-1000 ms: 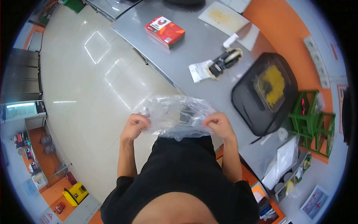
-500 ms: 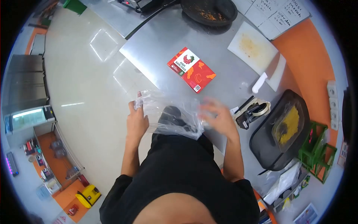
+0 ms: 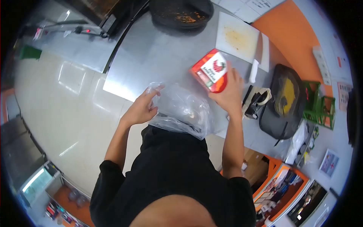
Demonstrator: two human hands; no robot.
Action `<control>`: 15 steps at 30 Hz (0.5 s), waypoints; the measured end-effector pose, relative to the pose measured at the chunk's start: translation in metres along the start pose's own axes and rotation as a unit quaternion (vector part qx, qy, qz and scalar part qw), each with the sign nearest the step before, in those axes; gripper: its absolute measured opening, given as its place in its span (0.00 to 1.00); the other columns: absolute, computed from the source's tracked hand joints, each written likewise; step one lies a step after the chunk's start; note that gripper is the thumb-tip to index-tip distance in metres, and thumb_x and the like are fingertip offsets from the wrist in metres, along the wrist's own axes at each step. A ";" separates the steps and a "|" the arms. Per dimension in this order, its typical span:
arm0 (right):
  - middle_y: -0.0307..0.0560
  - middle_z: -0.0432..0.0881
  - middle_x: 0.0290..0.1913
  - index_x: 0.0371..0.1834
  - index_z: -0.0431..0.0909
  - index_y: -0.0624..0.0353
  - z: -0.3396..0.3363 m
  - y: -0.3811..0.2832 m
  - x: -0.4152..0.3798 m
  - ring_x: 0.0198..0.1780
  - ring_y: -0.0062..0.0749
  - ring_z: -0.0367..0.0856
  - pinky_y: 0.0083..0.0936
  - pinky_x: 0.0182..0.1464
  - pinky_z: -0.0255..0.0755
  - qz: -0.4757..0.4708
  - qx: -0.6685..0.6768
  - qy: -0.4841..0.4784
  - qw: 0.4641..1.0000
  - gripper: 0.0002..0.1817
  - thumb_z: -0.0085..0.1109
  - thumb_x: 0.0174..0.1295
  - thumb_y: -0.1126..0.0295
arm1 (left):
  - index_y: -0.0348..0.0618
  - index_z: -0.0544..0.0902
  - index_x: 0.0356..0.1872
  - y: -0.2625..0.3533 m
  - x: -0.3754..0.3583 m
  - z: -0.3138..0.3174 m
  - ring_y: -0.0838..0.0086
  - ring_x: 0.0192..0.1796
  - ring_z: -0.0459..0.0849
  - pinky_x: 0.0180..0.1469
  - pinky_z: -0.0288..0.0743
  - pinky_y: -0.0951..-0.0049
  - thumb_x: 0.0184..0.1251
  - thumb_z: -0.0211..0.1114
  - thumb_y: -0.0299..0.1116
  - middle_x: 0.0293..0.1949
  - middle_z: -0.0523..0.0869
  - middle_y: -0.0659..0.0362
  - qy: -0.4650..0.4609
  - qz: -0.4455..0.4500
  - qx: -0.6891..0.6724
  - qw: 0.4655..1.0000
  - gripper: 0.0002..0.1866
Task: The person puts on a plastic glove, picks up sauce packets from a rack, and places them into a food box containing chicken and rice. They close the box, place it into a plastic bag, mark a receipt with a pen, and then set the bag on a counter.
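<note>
A red and white printed box (image 3: 211,72) is gripped at its right end by my right hand (image 3: 230,92), tilted above the steel counter. My left hand (image 3: 141,108) pinches the left edge of a clear plastic bag (image 3: 183,108) at the counter's front edge. The bag hangs spread out in front of my body, below and left of the box. Its right side has no hand on it. My right fingertips are partly hidden by the box.
On the steel counter (image 3: 132,60) are a dark pan (image 3: 181,13) at the back, a stained white cutting board (image 3: 236,39), a white-handled knife (image 3: 254,71), a tape dispenser (image 3: 254,104) and a black tray (image 3: 274,121). Green baskets (image 3: 321,109) stand at the right.
My right hand has left the bag, reached the box and taken hold of it, raising and tilting it. My left hand still has the bag. The view has shifted.
</note>
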State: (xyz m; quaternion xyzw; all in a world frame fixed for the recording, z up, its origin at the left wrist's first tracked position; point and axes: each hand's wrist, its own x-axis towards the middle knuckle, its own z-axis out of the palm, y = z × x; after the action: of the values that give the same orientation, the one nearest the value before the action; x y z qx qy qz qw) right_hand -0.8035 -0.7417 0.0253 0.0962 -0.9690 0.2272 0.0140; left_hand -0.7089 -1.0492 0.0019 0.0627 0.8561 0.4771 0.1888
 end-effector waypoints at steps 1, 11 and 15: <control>0.58 0.67 0.66 0.75 0.59 0.55 -0.019 -0.010 -0.006 0.65 0.56 0.66 0.49 0.67 0.61 0.015 -0.007 0.009 1.000 0.60 0.78 0.29 0.64 | 0.49 0.65 0.74 -0.001 0.010 -0.003 0.71 0.31 0.74 0.42 0.75 0.69 0.51 0.62 0.15 0.51 0.76 0.55 -0.020 0.031 -0.020 0.999 0.43; 0.59 0.62 0.70 0.76 0.57 0.59 0.046 -0.108 -0.089 0.70 0.61 0.60 0.49 0.71 0.58 -0.027 0.304 0.062 0.950 0.61 0.79 0.30 0.65 | 0.44 0.73 0.68 -0.095 0.050 -0.005 0.63 0.64 0.77 0.64 0.72 0.65 0.52 0.75 0.30 0.64 0.76 0.52 -0.195 0.113 -0.146 0.963 0.37; 0.58 0.62 0.71 0.78 0.57 0.56 0.098 -0.087 -0.112 0.71 0.60 0.61 0.44 0.69 0.62 -0.015 0.254 -0.001 0.967 0.62 0.79 0.30 0.67 | 0.42 0.65 0.73 -0.051 0.040 -0.029 0.60 0.72 0.69 0.74 0.60 0.61 0.51 0.77 0.27 0.68 0.73 0.49 -0.194 0.168 -0.072 0.964 0.45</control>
State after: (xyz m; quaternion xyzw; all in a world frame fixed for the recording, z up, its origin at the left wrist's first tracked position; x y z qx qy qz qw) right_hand -0.6754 -0.8415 -0.0327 0.1115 -0.8780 0.4653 -0.0086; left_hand -0.7529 -1.0882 -0.0371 0.2828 0.7438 0.5409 0.2726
